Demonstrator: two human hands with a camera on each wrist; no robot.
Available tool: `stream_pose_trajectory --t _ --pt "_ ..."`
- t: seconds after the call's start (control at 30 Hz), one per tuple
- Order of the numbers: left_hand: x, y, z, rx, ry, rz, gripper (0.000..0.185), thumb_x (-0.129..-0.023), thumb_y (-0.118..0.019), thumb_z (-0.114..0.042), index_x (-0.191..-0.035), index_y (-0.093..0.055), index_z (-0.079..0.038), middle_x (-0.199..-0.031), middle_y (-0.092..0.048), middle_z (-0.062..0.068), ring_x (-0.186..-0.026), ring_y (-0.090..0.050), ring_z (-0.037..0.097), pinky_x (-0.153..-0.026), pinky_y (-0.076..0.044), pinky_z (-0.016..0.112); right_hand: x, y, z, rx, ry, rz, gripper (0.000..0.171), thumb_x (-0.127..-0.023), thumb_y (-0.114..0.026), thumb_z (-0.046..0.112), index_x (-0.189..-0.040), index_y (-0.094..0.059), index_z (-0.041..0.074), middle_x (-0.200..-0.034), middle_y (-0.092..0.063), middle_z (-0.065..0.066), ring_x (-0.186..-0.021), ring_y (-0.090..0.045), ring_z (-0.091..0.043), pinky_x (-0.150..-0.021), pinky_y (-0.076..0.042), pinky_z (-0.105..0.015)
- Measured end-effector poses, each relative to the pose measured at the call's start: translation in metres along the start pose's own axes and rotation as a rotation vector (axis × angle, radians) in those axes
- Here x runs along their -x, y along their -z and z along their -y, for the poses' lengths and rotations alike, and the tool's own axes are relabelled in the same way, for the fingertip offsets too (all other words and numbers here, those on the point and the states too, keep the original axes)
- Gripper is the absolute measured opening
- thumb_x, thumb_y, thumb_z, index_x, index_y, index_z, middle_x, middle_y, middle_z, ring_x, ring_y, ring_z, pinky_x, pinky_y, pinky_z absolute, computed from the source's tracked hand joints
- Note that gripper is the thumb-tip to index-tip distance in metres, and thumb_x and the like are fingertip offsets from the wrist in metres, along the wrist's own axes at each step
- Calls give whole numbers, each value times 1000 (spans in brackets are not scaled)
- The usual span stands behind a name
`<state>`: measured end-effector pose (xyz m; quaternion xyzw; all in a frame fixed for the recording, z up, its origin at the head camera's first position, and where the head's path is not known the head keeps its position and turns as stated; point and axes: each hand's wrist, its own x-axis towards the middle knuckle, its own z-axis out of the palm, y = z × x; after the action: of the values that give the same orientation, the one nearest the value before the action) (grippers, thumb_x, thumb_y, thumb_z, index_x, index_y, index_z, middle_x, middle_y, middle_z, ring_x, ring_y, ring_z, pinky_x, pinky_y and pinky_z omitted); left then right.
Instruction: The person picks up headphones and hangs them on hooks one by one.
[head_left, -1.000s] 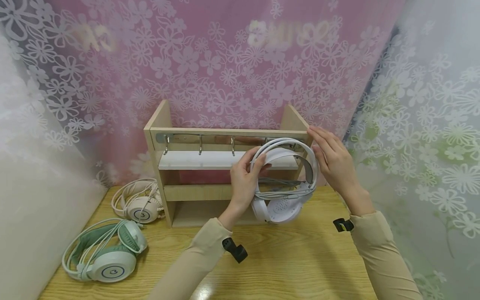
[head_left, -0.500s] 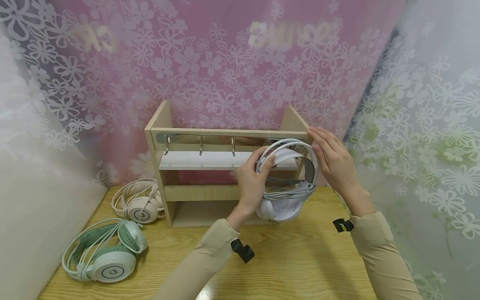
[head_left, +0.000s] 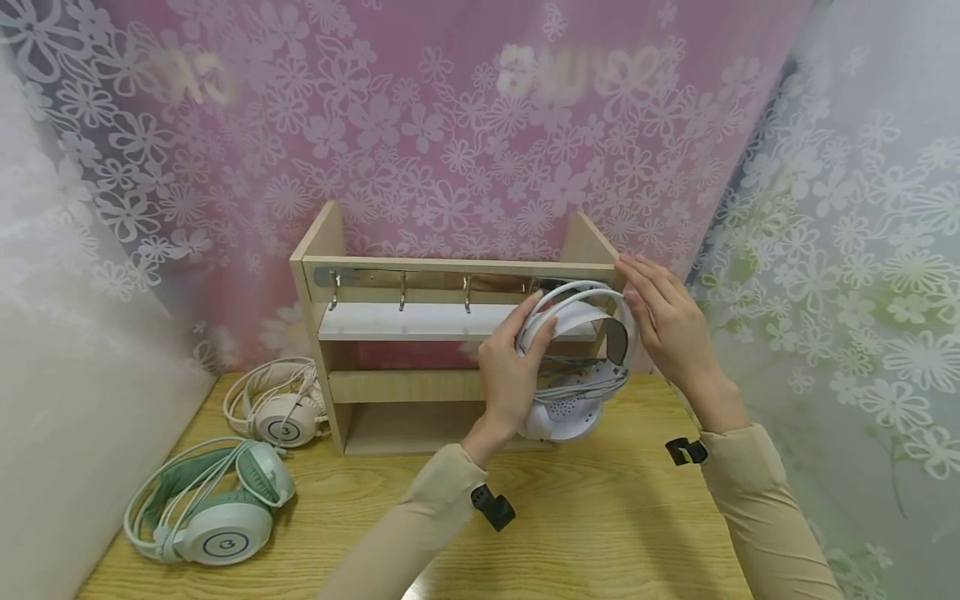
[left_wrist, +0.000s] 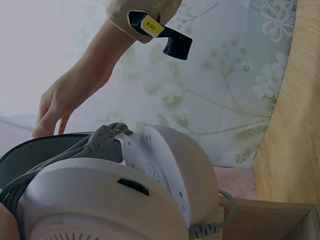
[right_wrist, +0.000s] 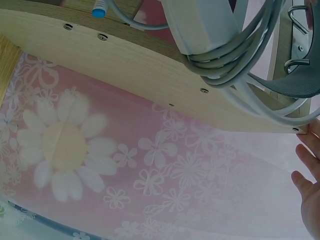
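Observation:
White headphones (head_left: 573, 408) with their cable (left_wrist: 107, 135) wound round them hang in front of the right end of a wooden rack (head_left: 390, 383). The headband (head_left: 581, 293) is up near the rightmost hook. My left hand (head_left: 510, 367) grips the headband's left side with curled fingers. My right hand (head_left: 663, 321) lies with straight fingers against the headband's right side and the rack's top right corner. The left wrist view shows the ear cup (left_wrist: 165, 170) close up and the right hand (left_wrist: 55, 107) behind it. The right wrist view shows the coiled cable (right_wrist: 235, 55) and a hook (right_wrist: 295, 65).
Metal hooks (head_left: 401, 292) line the rack's top rail; the ones left of the headphones are bare. A white-and-beige headset (head_left: 281, 408) leans at the rack's left foot, and a green-and-white headset (head_left: 217, 508) lies at the table's front left. Flowered curtains close in all round.
My left hand has moved the headphones slightly right and in toward the rack's right end. The right hand has stayed where it was.

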<state>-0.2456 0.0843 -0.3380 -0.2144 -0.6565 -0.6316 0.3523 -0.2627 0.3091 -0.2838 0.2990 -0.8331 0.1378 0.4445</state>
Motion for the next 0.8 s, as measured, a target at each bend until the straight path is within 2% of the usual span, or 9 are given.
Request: stream_pose_trajectory --t 0.07,0.13,0.3,0.47,0.67,0.8 --pt "3 -3 0 19 -16 -16 40 -98 -70 -30 -135 -66 -13 -127 -70 3 -110 -68 11 -90 -59 26 0 0 0 7 -1 7 41 -110 -44 24 -145 -55 5 -148 -55 -12 -141 -45 -30 -121 -34 -44" --pt "6 -6 0 39 -28 -32 40 -98 -70 -27 -135 -66 -12 -128 -70 3 -115 -66 12 -94 -58 28 1 1 -1 9 -7 18 40 -110 -46 21 -146 -54 5 -149 -54 -11 -142 -45 -30 -122 -32 -42" --pt "12 -11 0 56 -13 -72 40 -97 -71 -27 -134 -67 -12 -123 -72 3 -115 -67 13 -94 -58 29 1 -1 -1 -14 -18 -2 39 -106 -53 15 -144 -56 6 -147 -56 -11 -141 -46 -30 -121 -33 -43" --pt "18 -15 1 102 31 -106 38 -96 -72 -22 -131 -68 -8 -122 -73 6 -114 -68 17 -94 -58 31 1 -2 -1 -22 -17 -18 38 -104 -56 12 -142 -58 5 -145 -57 -13 -140 -47 -30 -120 -34 -43" --pt "22 -18 2 202 56 -111 37 -96 -72 -13 -131 -67 -4 -118 -74 11 -111 -70 24 -90 -60 39 1 -3 -3 -20 -21 -15 39 -103 -58 10 -142 -58 5 -145 -57 -14 -140 -47 -30 -120 -34 -44" --pt "25 -20 2 238 77 -111 36 -96 -71 -11 -131 -66 -4 -118 -74 10 -108 -71 22 -86 -61 35 1 -3 -3 -19 -20 -12 39 -104 -57 11 -142 -57 6 -145 -57 -13 -140 -47 -30 -120 -34 -44"
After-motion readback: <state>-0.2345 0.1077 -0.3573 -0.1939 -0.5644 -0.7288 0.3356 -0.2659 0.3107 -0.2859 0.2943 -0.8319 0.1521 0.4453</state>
